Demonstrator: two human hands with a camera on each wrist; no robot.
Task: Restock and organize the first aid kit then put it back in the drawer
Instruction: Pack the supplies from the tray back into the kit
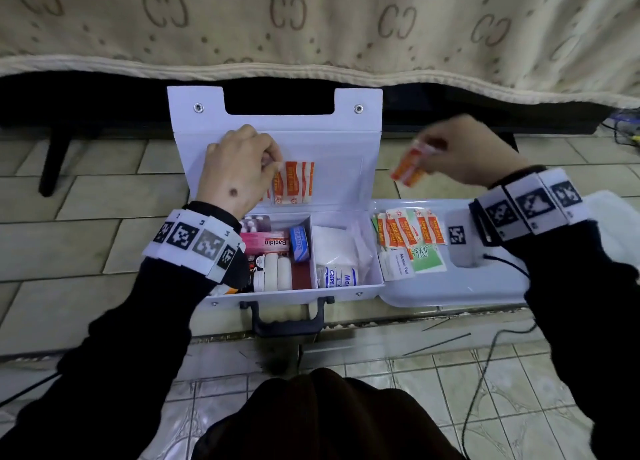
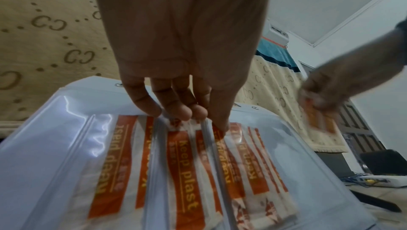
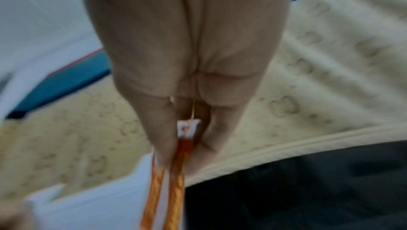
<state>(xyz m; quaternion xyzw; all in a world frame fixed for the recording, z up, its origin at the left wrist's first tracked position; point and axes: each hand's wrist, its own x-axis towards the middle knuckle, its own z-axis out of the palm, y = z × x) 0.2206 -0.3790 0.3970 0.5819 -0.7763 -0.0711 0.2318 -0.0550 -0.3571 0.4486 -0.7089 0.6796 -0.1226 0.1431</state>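
Left hand (image 1: 239, 168) pinching pocket (image 1: 332, 179) open; right hand (image 1: 464, 154) gripping plasters (image 1: 408, 168). Feeding them in edge-first, flat.

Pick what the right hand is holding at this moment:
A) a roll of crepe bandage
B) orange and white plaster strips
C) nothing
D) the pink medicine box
B: the right hand pinches a few orange and white plaster strips in the air beside the open lid, and the right wrist view shows the strips between thumb and fingers.
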